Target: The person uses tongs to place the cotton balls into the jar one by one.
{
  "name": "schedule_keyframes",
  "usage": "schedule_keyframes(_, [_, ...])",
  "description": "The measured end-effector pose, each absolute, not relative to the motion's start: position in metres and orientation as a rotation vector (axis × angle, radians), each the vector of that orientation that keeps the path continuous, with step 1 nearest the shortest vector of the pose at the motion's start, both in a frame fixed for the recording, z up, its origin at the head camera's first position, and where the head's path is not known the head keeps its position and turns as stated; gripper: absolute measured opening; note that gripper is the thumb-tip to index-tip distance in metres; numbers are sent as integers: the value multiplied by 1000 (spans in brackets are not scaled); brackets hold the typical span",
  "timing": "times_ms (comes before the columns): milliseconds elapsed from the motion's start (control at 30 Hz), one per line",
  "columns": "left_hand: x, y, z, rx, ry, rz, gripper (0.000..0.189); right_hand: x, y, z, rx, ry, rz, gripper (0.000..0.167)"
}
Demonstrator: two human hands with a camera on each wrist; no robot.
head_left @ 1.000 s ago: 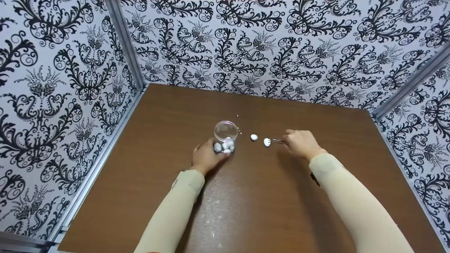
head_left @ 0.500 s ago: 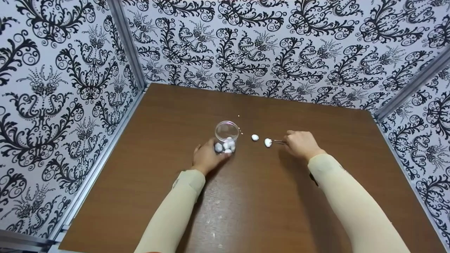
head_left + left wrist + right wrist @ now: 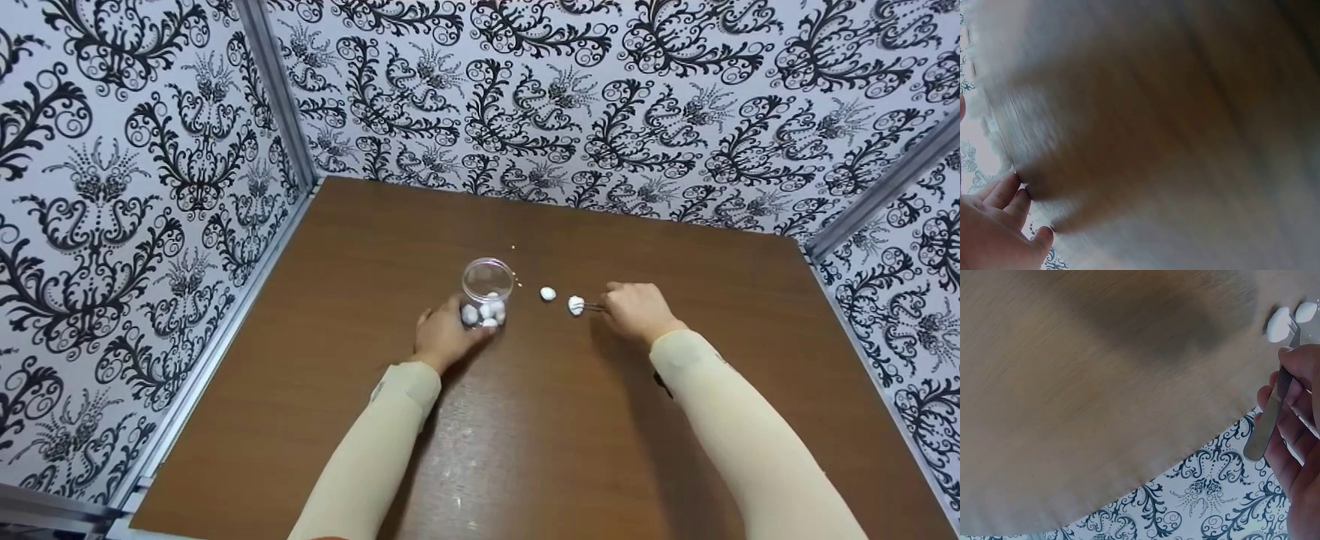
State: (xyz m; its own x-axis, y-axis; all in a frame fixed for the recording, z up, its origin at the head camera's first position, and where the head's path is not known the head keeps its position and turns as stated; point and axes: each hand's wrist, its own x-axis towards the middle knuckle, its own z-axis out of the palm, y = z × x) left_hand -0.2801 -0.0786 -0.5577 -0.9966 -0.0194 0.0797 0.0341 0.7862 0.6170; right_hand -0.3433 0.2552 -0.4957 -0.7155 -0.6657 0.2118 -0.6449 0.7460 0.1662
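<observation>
My left hand [image 3: 444, 335] grips a clear jar [image 3: 487, 279] standing on the table, with several white cotton balls [image 3: 471, 314] inside. Tweezers [image 3: 1275, 405] are pinched between the thumb and fingers of my right hand [image 3: 636, 311]. Their tips are at a white cotton ball [image 3: 576, 305] to the right of the jar. Between it and the jar lies another cotton ball [image 3: 548, 294]. In the right wrist view the tweezer tips overlap the edge of the nearer ball [image 3: 1279, 325]. The left wrist view shows the hand's fingers [image 3: 1005, 194] only at its edge.
Tiny white bits [image 3: 517, 280] lie on the brown table [image 3: 360, 247] beside the jar. Behind the table stands a wall [image 3: 555, 97] with a black-and-white scroll pattern, and metal posts [image 3: 277, 90] mark the corners.
My right hand has moved slightly left, bringing the tweezers further onto the cotton ball. The left hand keeps its grip on the jar; the head view has shifted a little.
</observation>
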Motion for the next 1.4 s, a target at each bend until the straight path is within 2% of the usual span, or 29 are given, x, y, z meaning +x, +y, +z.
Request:
schedule_keyframes(600, [-280,-76,-558,-17,-2918,-998,77,-338,257,-499,1010,-2584,-173,18])
schedule_keyframes(967, [-281,-76,-560,-23,-2910,-988,77,-336,260,-483,1048,-2608,-119,5])
schedule_keyframes(1400, [-281,-78,-560,-17,-2893,-1020,75,-334,240,-451,1132,-2472,-14,7])
